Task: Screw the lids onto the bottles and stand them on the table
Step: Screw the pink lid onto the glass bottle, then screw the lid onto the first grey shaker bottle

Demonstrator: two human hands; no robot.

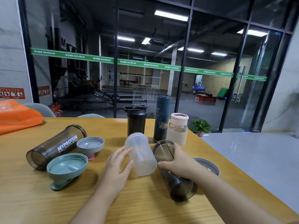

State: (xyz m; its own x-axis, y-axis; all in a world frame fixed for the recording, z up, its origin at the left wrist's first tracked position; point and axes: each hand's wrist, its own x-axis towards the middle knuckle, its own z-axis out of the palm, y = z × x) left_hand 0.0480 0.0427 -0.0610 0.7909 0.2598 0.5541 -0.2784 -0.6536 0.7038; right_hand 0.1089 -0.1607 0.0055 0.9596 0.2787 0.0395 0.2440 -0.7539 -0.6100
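Observation:
A clear frosted bottle [141,154] lies lidless on the wooden table [145,207], and my left hand [119,165] holds its left side with thumb and fingers curled round it. My right hand [179,162] grips a dark smoky bottle [176,178] lying beside it, open mouth facing away. A dark bottle marked MYPROTEIN [55,147] lies lidless at the left. Two loose lids sit near it: a green one [67,167] and a grey one [90,145], both upside down. A grey lid [210,165] shows behind my right wrist.
Three capped bottles stand at the back: a black shaker [136,121], a tall blue flask [162,118] and a glass bottle with a pink lid [178,129]. An orange bag [16,117] lies at the far left. The table's right edge runs diagonally beside my right arm.

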